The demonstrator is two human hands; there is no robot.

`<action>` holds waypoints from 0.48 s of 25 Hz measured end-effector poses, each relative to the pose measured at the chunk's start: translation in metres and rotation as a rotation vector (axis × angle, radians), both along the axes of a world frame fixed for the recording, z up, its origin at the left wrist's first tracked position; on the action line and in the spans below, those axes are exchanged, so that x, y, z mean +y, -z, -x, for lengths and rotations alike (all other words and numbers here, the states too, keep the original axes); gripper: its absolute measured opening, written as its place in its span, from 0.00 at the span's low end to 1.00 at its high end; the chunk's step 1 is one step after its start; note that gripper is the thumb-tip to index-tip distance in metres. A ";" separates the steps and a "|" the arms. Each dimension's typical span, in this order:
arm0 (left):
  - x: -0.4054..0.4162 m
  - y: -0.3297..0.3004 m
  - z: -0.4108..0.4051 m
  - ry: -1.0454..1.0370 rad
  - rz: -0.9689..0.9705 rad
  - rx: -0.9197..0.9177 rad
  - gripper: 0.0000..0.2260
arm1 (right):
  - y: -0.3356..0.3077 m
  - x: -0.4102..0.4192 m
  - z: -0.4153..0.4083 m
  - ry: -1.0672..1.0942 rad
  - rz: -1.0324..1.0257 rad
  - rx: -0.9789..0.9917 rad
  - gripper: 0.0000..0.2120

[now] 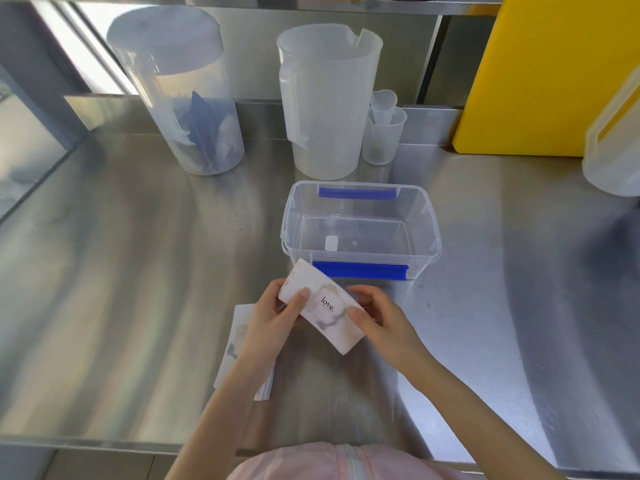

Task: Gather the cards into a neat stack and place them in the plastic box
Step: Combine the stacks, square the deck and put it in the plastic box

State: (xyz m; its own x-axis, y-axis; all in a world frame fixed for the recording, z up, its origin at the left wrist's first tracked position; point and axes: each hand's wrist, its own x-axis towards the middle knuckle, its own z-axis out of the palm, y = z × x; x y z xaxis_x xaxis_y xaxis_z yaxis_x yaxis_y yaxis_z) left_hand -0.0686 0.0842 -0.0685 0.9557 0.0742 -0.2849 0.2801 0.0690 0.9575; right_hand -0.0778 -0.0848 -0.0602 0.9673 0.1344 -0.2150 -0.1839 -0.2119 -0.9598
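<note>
steel bench (pixel 121 271). both hands' fingers clamped on card stack (pixel 323 306): left hand (pixel 273 317), right hand (pixel 377 320). should square edges b4 dropping flat in plastic box (pixel 360 202); more cards (pixel 239 348) left under l wrist.

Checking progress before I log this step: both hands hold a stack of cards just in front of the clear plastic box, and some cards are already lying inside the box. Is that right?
Not quite. The head view shows the plastic box has no cards in it; only a small white label shows at its bottom. The other cards lie on the steel counter under the left hand. The rest holds: both it and the right hand hold the stack in front of the box.
</note>
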 end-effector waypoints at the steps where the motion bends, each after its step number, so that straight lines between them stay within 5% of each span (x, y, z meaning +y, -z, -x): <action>1: 0.004 -0.003 -0.001 -0.021 0.011 0.000 0.05 | -0.003 0.006 -0.002 -0.033 0.025 -0.010 0.09; 7: 0.040 -0.014 -0.004 -0.202 -0.074 0.052 0.10 | -0.013 0.057 -0.009 -0.235 -0.024 0.182 0.04; 12: 0.063 -0.011 0.009 -0.112 -0.228 0.107 0.05 | -0.009 0.081 -0.009 -0.386 0.033 0.297 0.08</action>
